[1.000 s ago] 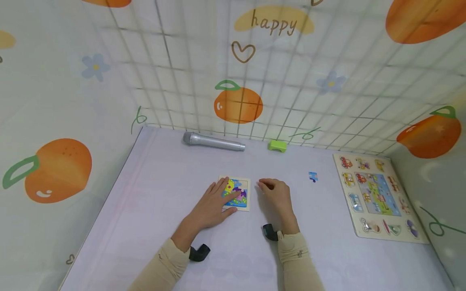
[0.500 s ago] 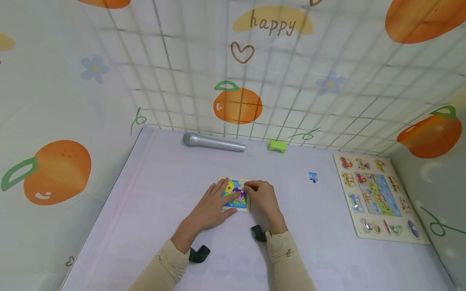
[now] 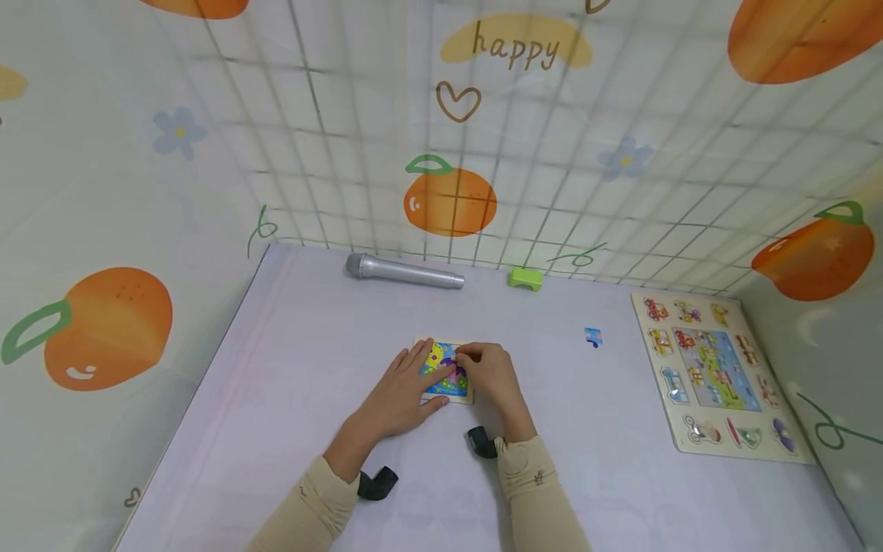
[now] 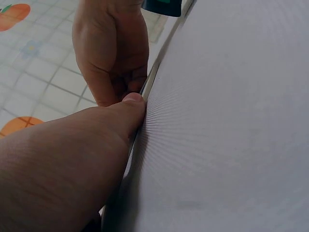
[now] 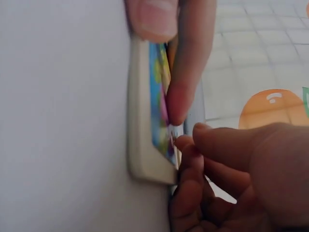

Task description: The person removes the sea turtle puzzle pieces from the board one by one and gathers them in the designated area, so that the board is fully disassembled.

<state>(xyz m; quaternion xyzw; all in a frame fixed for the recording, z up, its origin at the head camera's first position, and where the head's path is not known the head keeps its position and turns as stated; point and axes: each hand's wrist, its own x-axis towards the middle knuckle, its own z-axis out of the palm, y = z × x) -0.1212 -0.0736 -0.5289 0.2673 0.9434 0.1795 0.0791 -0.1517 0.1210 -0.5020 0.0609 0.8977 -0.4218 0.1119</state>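
Observation:
A small square jigsaw puzzle (image 3: 446, 389) with a pale wooden frame (image 5: 142, 159) lies flat on the table, its picture blue, yellow and purple. My left hand (image 3: 393, 395) rests across its left side with straight, spread fingers; the thumb touches the frame's near edge. At the puzzle's upper right my right hand (image 3: 491, 377) has thumb and fingertips together, pinching what seems a small puzzle piece, mostly hidden by the fingers. The right wrist view shows these fingertips right against the picture. A loose blue puzzle piece (image 3: 593, 336) lies farther right on the table.
Along the back lie a silver toy microphone (image 3: 407, 272) and a green block (image 3: 526, 278) with an arched notch. A large peg puzzle board (image 3: 683, 437) with vehicle pictures lies at the right. Printed cloth (image 3: 448, 123) walls in the table at the back and sides.
My right hand has moved left from beside the puzzle onto its upper right part, shifting slightly farther left in the last half second. The left hand has stayed in place.

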